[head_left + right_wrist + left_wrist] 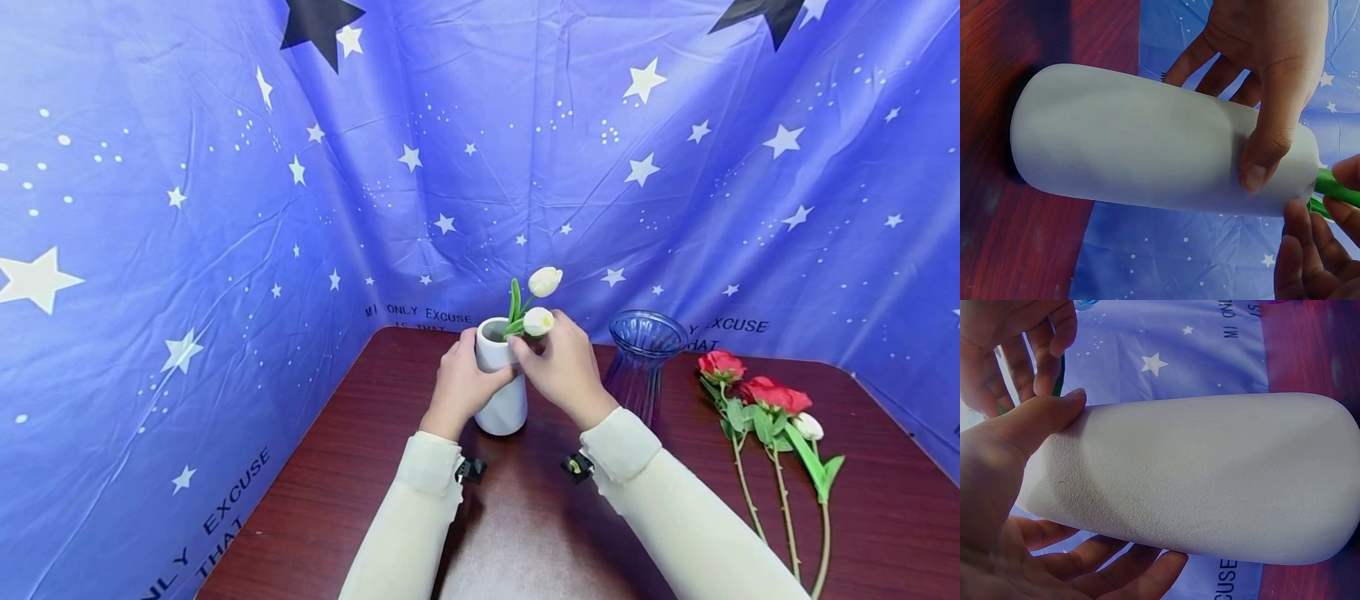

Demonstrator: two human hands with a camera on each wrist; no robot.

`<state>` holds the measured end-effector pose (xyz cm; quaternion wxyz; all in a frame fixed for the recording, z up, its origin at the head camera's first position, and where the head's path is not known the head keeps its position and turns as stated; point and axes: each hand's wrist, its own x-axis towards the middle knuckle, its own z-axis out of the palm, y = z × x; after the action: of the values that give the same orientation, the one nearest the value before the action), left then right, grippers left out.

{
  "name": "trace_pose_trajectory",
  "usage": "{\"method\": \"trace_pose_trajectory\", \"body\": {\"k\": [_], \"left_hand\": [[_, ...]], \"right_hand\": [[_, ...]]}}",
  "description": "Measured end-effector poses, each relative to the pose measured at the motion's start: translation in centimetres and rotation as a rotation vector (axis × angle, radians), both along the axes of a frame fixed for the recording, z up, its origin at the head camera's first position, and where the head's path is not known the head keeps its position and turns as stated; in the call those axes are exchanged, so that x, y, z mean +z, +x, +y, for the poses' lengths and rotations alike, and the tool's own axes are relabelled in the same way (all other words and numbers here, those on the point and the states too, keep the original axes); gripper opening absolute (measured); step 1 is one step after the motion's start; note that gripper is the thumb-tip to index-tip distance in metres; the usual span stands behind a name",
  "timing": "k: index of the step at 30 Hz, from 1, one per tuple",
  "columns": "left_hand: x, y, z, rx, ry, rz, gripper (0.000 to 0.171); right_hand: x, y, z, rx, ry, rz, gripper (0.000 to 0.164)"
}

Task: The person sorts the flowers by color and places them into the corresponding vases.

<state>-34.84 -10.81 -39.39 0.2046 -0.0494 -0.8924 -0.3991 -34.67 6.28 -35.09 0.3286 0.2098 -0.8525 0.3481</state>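
Observation:
A white vase (501,410) stands upright on the table. My left hand (459,379) grips it near the rim, thumb across the front and fingers around the far side, as the left wrist view shows. Two white tulips (545,282) with green leaves lean out of the vase's mouth to the right. At the rim my right hand (564,367) pinches their green stems (1337,189) between thumb and fingers, the other fingertips close to the vase's edge. The lower parts of the stems are hidden inside the vase.
Right of the hands stands a blue glass vase (647,337), partly behind the right hand. Farther right lie two red roses (776,395) and another white tulip (807,426), stems toward me. A blue star-patterned cloth (525,167) hangs behind and left of the dark-red wooden table (330,467).

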Motion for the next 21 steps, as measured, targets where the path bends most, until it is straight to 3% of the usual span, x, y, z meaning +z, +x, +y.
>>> {"method": "trace_pose_trajectory", "body": {"k": [13, 21], "left_hand": [[0.28, -0.01, 0.10, -0.002, 0.011, -0.010, 0.082], [0.25, -0.05, 0.08, 0.004, 0.009, -0.018, 0.080]], "right_hand": [[-0.13, 0.07, 0.25, 0.018, -0.145, 0.143, 0.021], [-0.20, -0.30, 0.19, -0.016, -0.103, 0.077, 0.024]]}}
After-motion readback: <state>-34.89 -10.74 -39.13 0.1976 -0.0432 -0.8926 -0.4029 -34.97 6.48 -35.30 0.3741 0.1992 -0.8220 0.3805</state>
